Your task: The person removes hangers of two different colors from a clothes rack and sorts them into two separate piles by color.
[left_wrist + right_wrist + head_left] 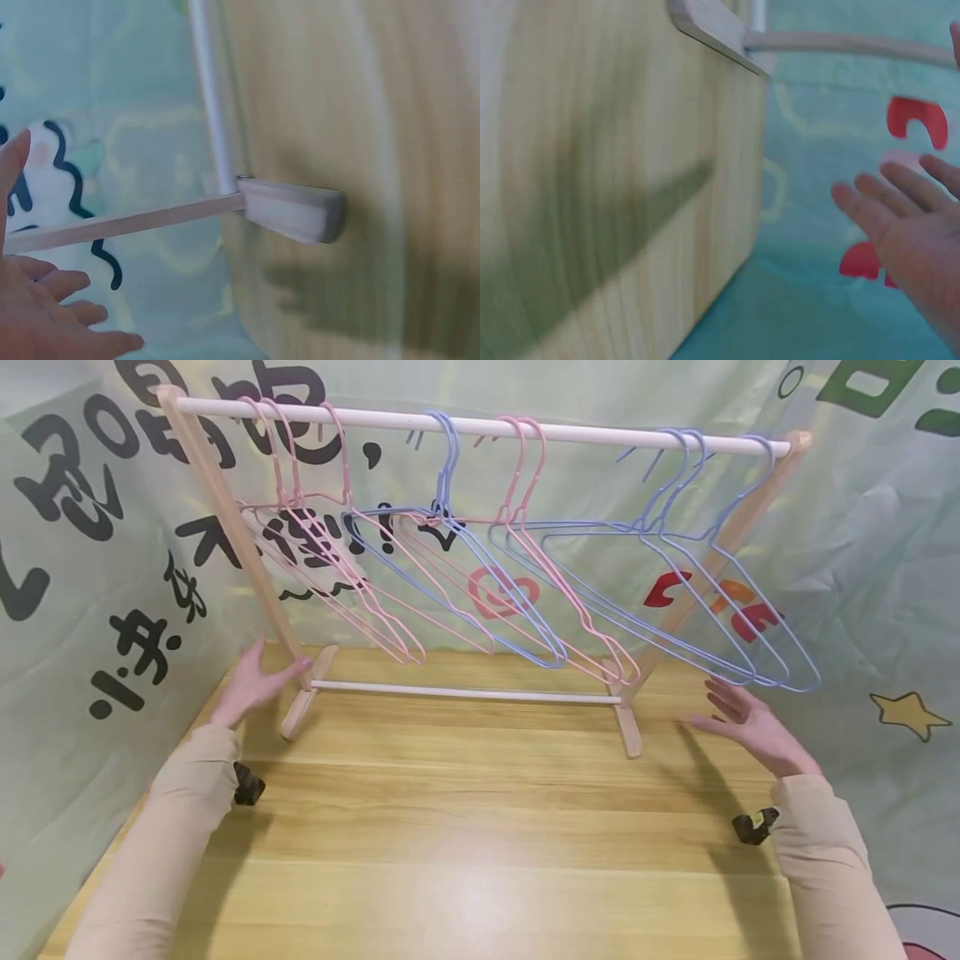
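A wooden clothes rack (480, 424) with a white top bar stands at the back of the table. Pink hangers (347, 460) hang at its left end and middle; blue hangers (671, 539) hang at the middle and right end. My left hand (251, 685) is spread beside the left post, its thumb close to the post's lower end. In the left wrist view the left hand (45, 319) has its fingers apart beside the post (127, 225). To the right of the rack, my right hand (757, 731) is held with fingers extended, apart from the right foot (628, 731). The right hand (922, 232) holds nothing.
The wood-grain table (465, 827) spreads in front of the rack. A pale green printed cloth (862, 610) encloses the back and both sides. A thin white lower bar (465, 694) joins the rack's two feet.
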Action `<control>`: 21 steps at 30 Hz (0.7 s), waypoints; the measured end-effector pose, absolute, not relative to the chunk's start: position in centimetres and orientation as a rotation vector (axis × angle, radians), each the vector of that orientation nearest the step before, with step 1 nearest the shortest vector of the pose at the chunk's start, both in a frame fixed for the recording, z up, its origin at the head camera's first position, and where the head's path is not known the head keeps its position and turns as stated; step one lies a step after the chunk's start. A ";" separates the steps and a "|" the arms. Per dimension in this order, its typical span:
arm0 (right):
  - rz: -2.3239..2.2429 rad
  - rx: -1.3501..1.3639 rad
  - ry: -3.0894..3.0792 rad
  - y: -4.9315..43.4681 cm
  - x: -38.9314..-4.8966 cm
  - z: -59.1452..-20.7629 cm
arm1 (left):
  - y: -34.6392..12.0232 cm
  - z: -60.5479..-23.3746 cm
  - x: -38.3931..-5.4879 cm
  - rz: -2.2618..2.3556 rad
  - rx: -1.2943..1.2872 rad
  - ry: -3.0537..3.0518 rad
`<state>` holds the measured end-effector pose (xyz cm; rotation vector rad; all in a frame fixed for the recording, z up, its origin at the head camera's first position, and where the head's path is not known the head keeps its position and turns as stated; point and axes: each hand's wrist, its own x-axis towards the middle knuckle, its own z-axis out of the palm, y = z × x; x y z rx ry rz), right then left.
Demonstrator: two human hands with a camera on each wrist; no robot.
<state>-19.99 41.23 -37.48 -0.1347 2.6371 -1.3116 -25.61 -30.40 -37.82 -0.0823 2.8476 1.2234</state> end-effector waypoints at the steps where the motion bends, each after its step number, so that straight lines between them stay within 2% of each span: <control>1: -1.308 -0.142 2.643 41.6 -19.9 -37.3 | -30.4 -37.5 -25.8 1.291 -0.076 2.839; 6: -1.345 -0.237 2.664 43.0 -19.8 -36.7 | -30.4 -36.4 -26.7 1.644 -0.048 2.771; 11: -1.609 -0.375 2.494 43.9 -19.6 -36.0 | -30.0 -35.4 -28.0 1.869 -0.117 2.718; 14: -1.673 -0.369 2.452 44.2 -19.4 -35.2 | -29.9 -35.0 -28.4 1.915 -0.183 2.741; 21: -1.500 -0.290 2.577 45.3 -18.5 -32.6 | -30.1 -34.3 -28.8 2.016 -0.267 2.738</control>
